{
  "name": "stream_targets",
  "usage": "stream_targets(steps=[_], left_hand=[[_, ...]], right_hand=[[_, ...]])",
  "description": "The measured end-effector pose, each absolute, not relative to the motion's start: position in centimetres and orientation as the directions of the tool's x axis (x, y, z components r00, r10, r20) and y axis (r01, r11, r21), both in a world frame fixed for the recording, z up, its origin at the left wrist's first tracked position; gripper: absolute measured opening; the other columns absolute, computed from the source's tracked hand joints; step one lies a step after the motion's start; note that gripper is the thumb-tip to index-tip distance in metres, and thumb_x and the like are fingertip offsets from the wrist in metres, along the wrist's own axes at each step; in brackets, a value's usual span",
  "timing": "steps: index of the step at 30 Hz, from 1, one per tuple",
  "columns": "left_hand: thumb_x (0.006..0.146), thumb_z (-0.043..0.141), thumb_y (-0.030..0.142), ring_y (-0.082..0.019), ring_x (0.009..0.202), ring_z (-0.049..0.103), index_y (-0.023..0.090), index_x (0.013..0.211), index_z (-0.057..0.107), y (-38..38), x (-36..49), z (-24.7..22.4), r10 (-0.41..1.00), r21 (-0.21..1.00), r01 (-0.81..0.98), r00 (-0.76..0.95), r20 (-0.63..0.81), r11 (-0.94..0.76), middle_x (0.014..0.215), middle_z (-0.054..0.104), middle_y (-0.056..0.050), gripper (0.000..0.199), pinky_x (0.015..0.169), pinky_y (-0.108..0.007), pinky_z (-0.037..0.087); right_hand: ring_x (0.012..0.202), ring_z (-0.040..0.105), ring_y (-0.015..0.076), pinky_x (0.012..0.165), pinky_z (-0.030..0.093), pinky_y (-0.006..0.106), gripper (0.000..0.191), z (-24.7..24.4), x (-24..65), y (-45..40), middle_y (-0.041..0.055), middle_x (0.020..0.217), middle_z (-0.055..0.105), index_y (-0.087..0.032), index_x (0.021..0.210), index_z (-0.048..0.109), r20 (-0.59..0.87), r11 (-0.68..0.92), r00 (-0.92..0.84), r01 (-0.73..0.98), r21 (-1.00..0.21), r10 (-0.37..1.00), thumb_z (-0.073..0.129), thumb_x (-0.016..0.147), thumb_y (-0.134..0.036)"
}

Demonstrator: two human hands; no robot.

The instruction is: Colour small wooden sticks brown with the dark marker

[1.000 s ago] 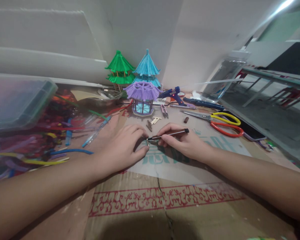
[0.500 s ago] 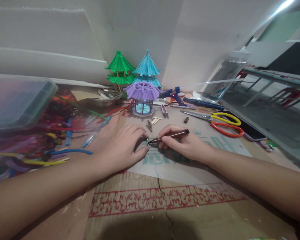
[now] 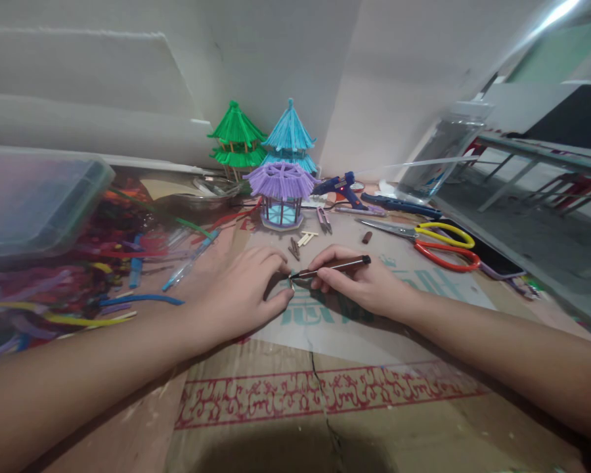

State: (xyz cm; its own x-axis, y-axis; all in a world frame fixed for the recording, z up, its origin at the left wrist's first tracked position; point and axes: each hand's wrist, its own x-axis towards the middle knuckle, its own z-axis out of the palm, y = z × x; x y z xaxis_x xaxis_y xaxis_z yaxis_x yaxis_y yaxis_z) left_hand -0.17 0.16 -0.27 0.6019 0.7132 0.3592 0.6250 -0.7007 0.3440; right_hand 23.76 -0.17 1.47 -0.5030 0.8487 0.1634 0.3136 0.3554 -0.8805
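Observation:
Between the thumb and forefinger of my left hand (image 3: 256, 284) is a short wooden stick (image 3: 291, 283), mostly hidden by the fingertips. My right hand (image 3: 357, 279) grips a brown marker pen (image 3: 343, 265), its dark tip touching the stick or just over it. Beyond my fingers lie several pale stick pieces (image 3: 307, 238) and a few brown-coloured ones (image 3: 294, 248). The marker's brown cap (image 3: 367, 237) rests farther right. Behind the sticks stands a small pavilion with a purple roof (image 3: 282, 190).
A green pavilion (image 3: 237, 135) and a blue one (image 3: 290, 131) stand at the wall. Right of them are a glue gun (image 3: 343, 188), small snips (image 3: 324, 220), scissors (image 3: 423, 242) and a phone (image 3: 487, 253). Pipe cleaners (image 3: 83, 320) and a plastic box (image 3: 44, 203) crowd the left.
The marker's tip has shifted slightly up and left along the stick, and its rear end has dipped a little left. My left hand stays in place.

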Motion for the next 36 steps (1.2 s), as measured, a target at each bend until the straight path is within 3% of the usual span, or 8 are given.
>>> stream_targets(steps=[22, 30, 36], left_hand=[[0.089, 0.058, 0.033, -0.031, 0.107, 0.061, 0.022, 0.098, 0.059, 0.12, -0.08, -0.07, 0.723, 0.359, 0.628, 0.589, 0.362, -0.691, 0.109, 0.066, -0.009, 0.014, 0.092, -0.051, 0.051], [0.088, 0.055, 0.025, -0.029, 0.109, 0.06, 0.021, 0.096, 0.057, 0.22, -0.11, -0.04, 0.698, 0.341, 0.61, 0.616, 0.365, -0.716, 0.111, 0.065, -0.009, 0.009, 0.095, -0.049, 0.049], [0.089, 0.055, 0.025, -0.029, 0.109, 0.06, 0.02, 0.096, 0.057, 0.13, -0.17, -0.09, 0.696, 0.341, 0.607, 0.616, 0.369, -0.718, 0.111, 0.064, -0.009, 0.009, 0.095, -0.049, 0.049]], right_hand=[[0.07, 0.068, 0.0145, 0.066, 0.056, 0.028, 0.016, 2.14, 23.81, -0.5, 0.0041, 0.076, 0.073, -0.017, 0.096, 0.063, 0.126, 0.34, -0.522, 0.338, -0.878, 0.844, 0.061, 0.095, -0.033], [0.068, 0.068, 0.0143, 0.064, 0.055, 0.028, 0.016, 2.27, 23.74, -0.68, 0.0033, 0.074, 0.072, -0.018, 0.093, 0.062, 0.101, 0.304, -0.515, 0.327, -0.895, 0.851, 0.063, 0.093, -0.035], [0.069, 0.068, 0.0142, 0.065, 0.054, 0.028, 0.017, 2.07, 23.77, -0.54, 0.0039, 0.076, 0.072, -0.017, 0.097, 0.062, 0.144, 0.357, -0.53, 0.325, -0.876, 0.835, 0.059, 0.095, -0.033]])
